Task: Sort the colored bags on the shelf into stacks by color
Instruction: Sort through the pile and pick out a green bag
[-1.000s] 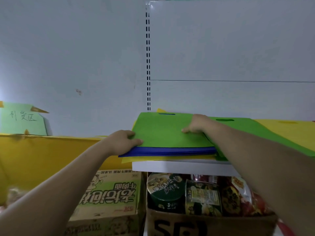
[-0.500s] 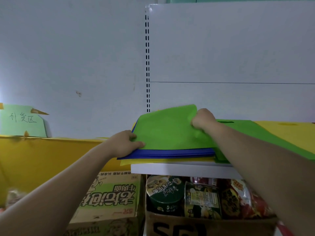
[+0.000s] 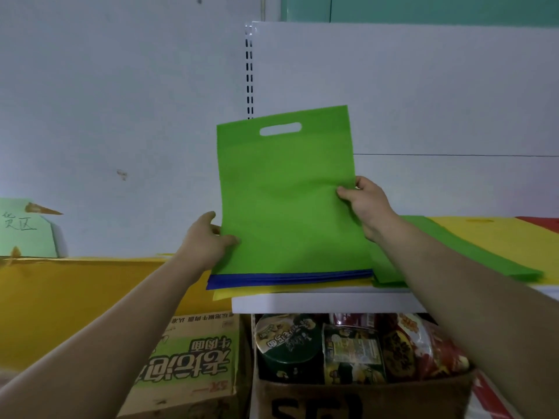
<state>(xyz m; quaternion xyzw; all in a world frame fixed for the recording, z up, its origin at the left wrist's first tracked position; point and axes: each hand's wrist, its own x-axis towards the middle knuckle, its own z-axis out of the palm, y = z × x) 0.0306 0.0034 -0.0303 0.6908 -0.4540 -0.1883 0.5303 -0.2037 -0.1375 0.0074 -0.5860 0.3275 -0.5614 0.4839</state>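
Upright green bag (image 3: 287, 192), oval handle cutout

The person's two arms and hands show. The left forearm (image 3: 115, 322) runs from the frame's edge at 8 o'clock, wide there and narrowing to the wrist. It ends in the left hand (image 3: 208, 237), just off centre toward 8 o'clock. The right forearm (image 3: 472, 291) runs from the edge at 4 o'clock, broader still where it meets the frame, and tapers to the right hand (image 3: 364, 204) at 3 o'clock of centre. Both arms are bare along all their visible length, wrists and fingers too. On the right hand the back, the knuckles and the thumb (image 3: 344, 193) are in view; on the left hand, the back and its thumb.
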